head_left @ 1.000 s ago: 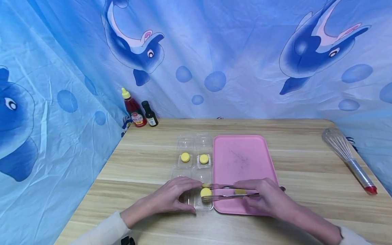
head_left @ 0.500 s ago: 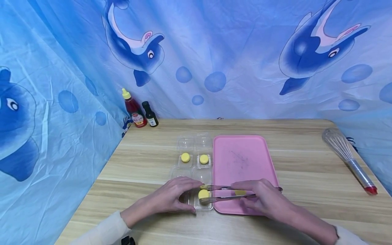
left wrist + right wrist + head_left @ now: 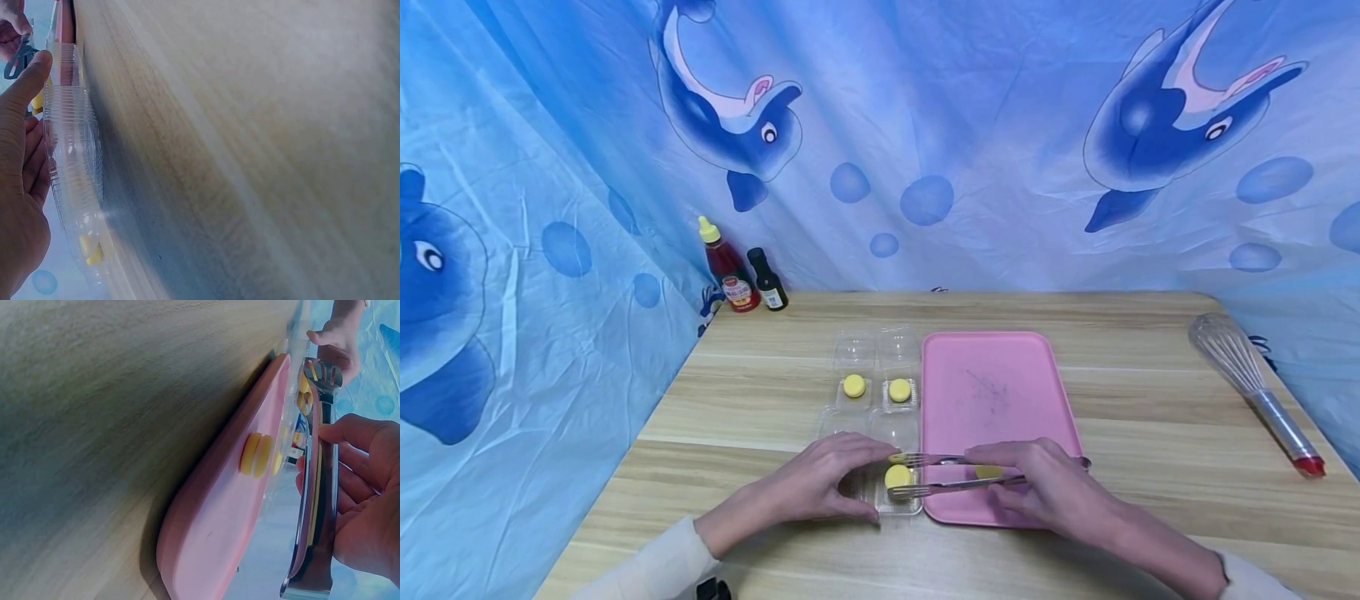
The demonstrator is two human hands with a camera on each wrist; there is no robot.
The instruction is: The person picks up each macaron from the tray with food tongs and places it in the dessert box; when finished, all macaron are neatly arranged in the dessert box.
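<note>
My right hand [image 3: 1048,483] grips metal tongs [image 3: 958,483] with slotted, fork-like ends. The tongs' ends stand apart on either side of a yellow macaron [image 3: 898,476] in the front right clear plastic box [image 3: 901,507]. Beside it, my left hand [image 3: 831,475] arches over the front left box, thumb spread from the fingers; the inside of that box is mostly hidden. In the left wrist view the fingers lie along the ribbed plastic box [image 3: 72,137]. Another macaron [image 3: 256,455] sits on the pink tray [image 3: 206,544] under my right hand.
Two back boxes with raised lids hold yellow macarons [image 3: 853,386]. The pink tray [image 3: 985,367] adjoins the boxes on the right. A whisk [image 3: 1255,392] lies at the right table edge. A red sauce bottle [image 3: 730,271] and a small dark bottle [image 3: 767,279] stand back left.
The tongs and my right hand have shifted slightly left, and the tongs' ends are a little wider apart. The macaron between them sits slightly further left. My left hand has stayed put.
</note>
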